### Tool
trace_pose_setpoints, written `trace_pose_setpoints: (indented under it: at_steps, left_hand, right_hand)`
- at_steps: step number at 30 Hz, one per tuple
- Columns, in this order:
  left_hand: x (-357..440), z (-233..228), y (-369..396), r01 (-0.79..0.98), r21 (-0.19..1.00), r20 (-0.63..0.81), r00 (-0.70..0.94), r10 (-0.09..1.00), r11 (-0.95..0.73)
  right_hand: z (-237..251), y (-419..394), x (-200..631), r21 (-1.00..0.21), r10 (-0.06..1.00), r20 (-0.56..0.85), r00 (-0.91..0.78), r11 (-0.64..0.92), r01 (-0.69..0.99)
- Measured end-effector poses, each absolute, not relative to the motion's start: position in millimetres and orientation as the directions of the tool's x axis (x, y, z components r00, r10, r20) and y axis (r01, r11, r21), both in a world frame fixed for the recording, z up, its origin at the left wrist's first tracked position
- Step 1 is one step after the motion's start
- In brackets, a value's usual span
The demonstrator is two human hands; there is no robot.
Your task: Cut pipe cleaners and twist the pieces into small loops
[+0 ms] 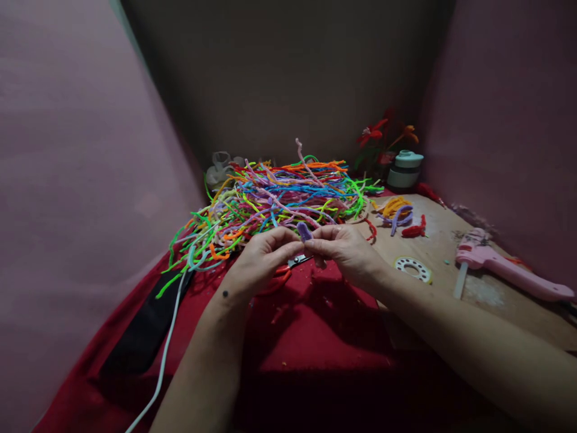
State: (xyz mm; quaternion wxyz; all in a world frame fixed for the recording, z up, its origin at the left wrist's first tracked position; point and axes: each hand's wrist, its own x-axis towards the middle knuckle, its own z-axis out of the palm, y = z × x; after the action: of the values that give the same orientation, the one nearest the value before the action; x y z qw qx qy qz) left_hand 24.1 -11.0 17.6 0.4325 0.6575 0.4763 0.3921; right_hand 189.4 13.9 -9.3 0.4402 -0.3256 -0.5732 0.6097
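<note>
wooden table (pixel 451 240) | red cloth (pixel 315 325) | pipe cleaners (pixel 274 198) | glue gun (pixel 505 264)

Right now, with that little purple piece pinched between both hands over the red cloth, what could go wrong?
The purple piece is small and held only at the fingertips of the left hand and right hand; it could slip and get lost in the pipe cleaner pile just behind. The scissors lie right under the hands, so a lowered wrist might catch them. The white cable by the left forearm could snag.
</note>
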Motion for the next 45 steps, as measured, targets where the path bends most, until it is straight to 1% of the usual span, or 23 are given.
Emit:
trace_pose_setpoints:
  at_steps: [3, 6, 8, 10, 12, 13, 15, 18, 20, 22, 26, 31, 36, 38, 41, 43, 45]
  left_hand:
    - [26.9, 17.3, -9.7, 0.252, 0.947, 0.166, 0.153, 0.974, -0.201]
    - [34.1, 11.7, -9.6, 0.261, 0.948, 0.172, 0.068, 0.983, -0.184]
    - [41.1, 6.6, -10.8, 0.298, 0.932, 0.214, 0.002, 0.977, -0.205]
    - [49.1, 2.8, -12.5, 0.387, 0.886, 0.316, -0.1, 0.943, -0.256]
    - [56.0, 1.3, -13.6, 0.457, 0.842, 0.404, -0.184, 0.896, -0.287]
    - [58.2, 1.3, -13.5, 0.449, 0.846, 0.408, -0.2, 0.891, -0.287]
    - [59.2, 2.3, -12.0, 0.335, 0.905, 0.334, -0.172, 0.927, -0.264]
    - [51.6, 3.6, -7.8, 0.13, 0.976, 0.179, -0.038, 0.983, -0.173]
    - [44.0, 3.9, -5.5, 0.059, 0.99, 0.123, 0.041, 0.992, -0.126]
    - [38.3, 4.2, -4.7, 0.031, 0.995, 0.089, 0.089, 0.992, -0.092]
    - [38.6, 7.3, -6.6, 0.071, 0.993, 0.086, 0.068, 0.994, -0.091]
    - [44.9, 12.7, -9.6, 0.165, 0.979, 0.115, 0.064, 0.991, -0.124]
    - [43.4, 13.2, -9.3, 0.204, 0.973, 0.101, 0.057, 0.993, -0.11]
    - [44.1, 11.9, -9.1, 0.193, 0.975, 0.103, 0.055, 0.993, -0.111]
    - [48.1, 8.4, -9.8, 0.156, 0.975, 0.155, 0.032, 0.987, -0.158]
    - [50.7, 6.7, -10.8, 0.167, 0.965, 0.21, -0.018, 0.978, -0.204]
    - [50.8, 6.8, -11.7, 0.173, 0.96, 0.226, -0.029, 0.974, -0.218]
  right_hand:
    - [-7.5, 10.7, 188.0, -0.99, 0.913, 0.083, -0.399, 0.03, -0.137]
    - [-7.4, 6.5, 185.9, -0.996, 0.913, 0.083, -0.4, 0.067, -0.053]
    - [-7.5, 3.4, 184.7, -0.994, 0.916, 0.1, -0.389, 0.112, 0.009]
    - [-7.3, 0.7, 183.8, -0.983, 0.923, 0.144, -0.358, 0.174, 0.053]
    - [-6.8, -1.2, 183.3, -0.969, 0.929, 0.205, -0.309, 0.237, 0.068]
    - [-6.5, -1.7, 183.2, -0.967, 0.931, 0.217, -0.292, 0.245, 0.062]
    - [-5.8, -1.5, 183.3, -0.981, 0.94, 0.18, -0.29, 0.195, 0.022]
    - [-4.4, 0.2, 184.2, -0.996, 0.939, 0.082, -0.333, 0.062, -0.071]
    - [-3.8, 1.4, 184.8, -0.994, 0.941, 0.068, -0.332, 0.036, -0.102]
    - [-3.6, 2.0, 185.2, -0.994, 0.944, 0.062, -0.324, 0.028, -0.108]
    - [-4.1, 1.8, 185.2, -0.994, 0.948, 0.054, -0.315, 0.021, -0.106]
    - [-3.6, 0.7, 185.1, -0.998, 0.95, 0.064, -0.306, 0.052, -0.046]
    - [-2.6, -1.9, 184.3, -0.998, 0.944, 0.067, -0.324, 0.057, -0.04]
    - [-2.5, -2.7, 184.0, -0.997, 0.943, 0.072, -0.324, 0.063, -0.04]
    - [-3.6, -2.1, 184.0, -0.996, 0.944, 0.088, -0.319, 0.076, -0.049]
    - [-4.9, -0.7, 184.3, -0.995, 0.941, 0.092, -0.326, 0.071, -0.077]
    - [-6.1, 0.8, 184.5, -0.993, 0.936, 0.085, -0.342, 0.052, -0.104]
